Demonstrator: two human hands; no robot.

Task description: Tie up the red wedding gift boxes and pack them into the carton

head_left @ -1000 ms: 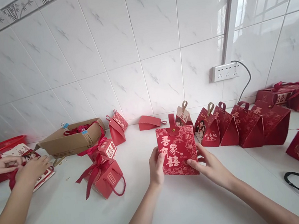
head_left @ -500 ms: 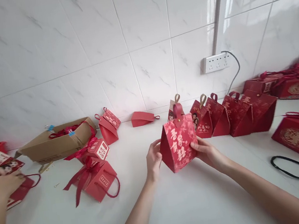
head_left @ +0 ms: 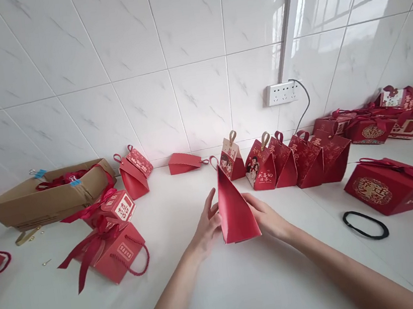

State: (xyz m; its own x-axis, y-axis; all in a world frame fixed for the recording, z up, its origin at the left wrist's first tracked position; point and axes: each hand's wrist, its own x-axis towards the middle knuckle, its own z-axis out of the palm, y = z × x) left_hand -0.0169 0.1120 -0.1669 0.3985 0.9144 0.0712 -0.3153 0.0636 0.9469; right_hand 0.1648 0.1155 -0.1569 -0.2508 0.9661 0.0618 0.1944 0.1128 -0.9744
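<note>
A red paper gift box [head_left: 237,211] with a loop handle stands upright between my hands, its plain tapered side facing me. My right hand [head_left: 266,215] holds it by the right side, with the fingertips hidden behind it. On the left, my left hand [head_left: 206,225] has its fingers apart and slightly blurred, close against the box's left edge. Just behind stands a cream and red gift box [head_left: 232,158] with a gold loop. Beside it, a row of red gift boxes [head_left: 308,161] runs to the right.
Ribboned red boxes [head_left: 116,250] and an open cardboard carton [head_left: 56,199] are at left. A red box [head_left: 184,162] lies by the wall. To the right are a black band [head_left: 367,237], a large ribboned box [head_left: 386,189] and more boxes [head_left: 370,128] under a power socket [head_left: 282,94].
The gift box has been turned, so its printed front has given way to a plain side. My left fingers have spread. The view has shifted right, and another person's hands have left the picture.
</note>
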